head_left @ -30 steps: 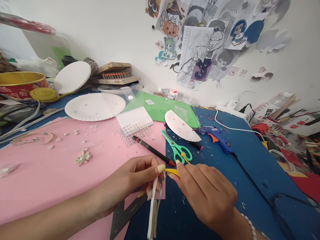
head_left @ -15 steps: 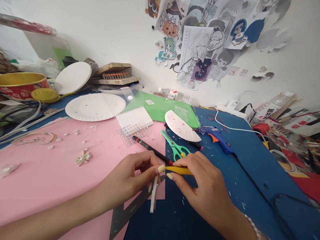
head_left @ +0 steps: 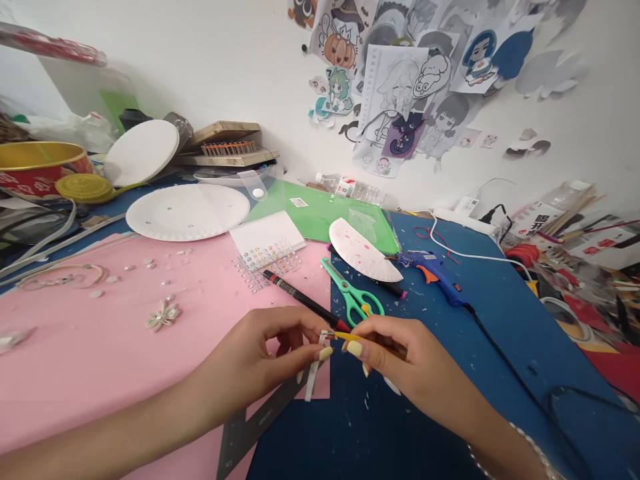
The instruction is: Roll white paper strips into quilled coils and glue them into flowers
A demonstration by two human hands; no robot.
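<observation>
My left hand [head_left: 273, 347] is closed, pinching a narrow white strip [head_left: 313, 380] that hangs below its thumb. My right hand [head_left: 400, 353] is closed around a slim yellow tool [head_left: 346, 336]; its silvery tip meets the upper end of the strip between my two hands. I cannot make out the tool's exact kind. Just behind the hands lie a black marker pen [head_left: 300, 295] with a red end and green scissors [head_left: 353, 293]. A grey set square [head_left: 265, 417] lies under my left hand. Part of a white thing [head_left: 392, 386] shows beneath my right hand.
Pink sheet [head_left: 100, 360] covers the left of the blue table [head_left: 500, 320], with a white beaded ornament [head_left: 163, 315] and loose beads. Beyond are rhinestone sheets [head_left: 267, 265], a paper plate [head_left: 187, 212], a half plate [head_left: 364, 250] and a blue glue gun [head_left: 435, 273] with its cord.
My right hand has turned and drawn its fingers closer around the yellow tool. The tool's silvery tip now shows at the white strip, whose lower end has risen slightly.
</observation>
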